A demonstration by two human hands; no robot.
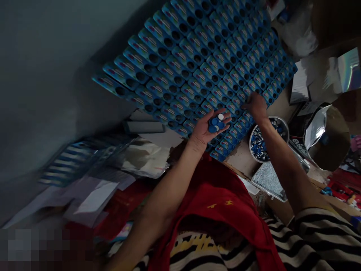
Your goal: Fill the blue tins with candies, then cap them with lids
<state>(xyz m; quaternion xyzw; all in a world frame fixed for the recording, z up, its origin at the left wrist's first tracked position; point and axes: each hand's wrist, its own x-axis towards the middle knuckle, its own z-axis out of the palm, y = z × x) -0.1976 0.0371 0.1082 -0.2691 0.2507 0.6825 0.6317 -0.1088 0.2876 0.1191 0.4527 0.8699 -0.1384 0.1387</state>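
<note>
My left hand (201, 130) is palm up with its fingers stretched out. On it rests a small pile of round discs (216, 122), mostly blue, with a white face showing on one or two. My right hand (256, 107) reaches down to the rows of blue printed cards (203, 77), its fingers drawn together at the surface of one card. Whatever lies between those fingertips is hidden. Most cards have a dark round hole at one end; along the rows nearest me, blue discs appear in the holes.
Right of the cards, a round metal bowl (255, 145) holds many blue and silvery discs. A clear tray (269, 178) of small pale pieces sits below it. An open cardboard box (335, 139) stands farther right. Papers and bags (143, 156) lie at left beside the wall (42, 75).
</note>
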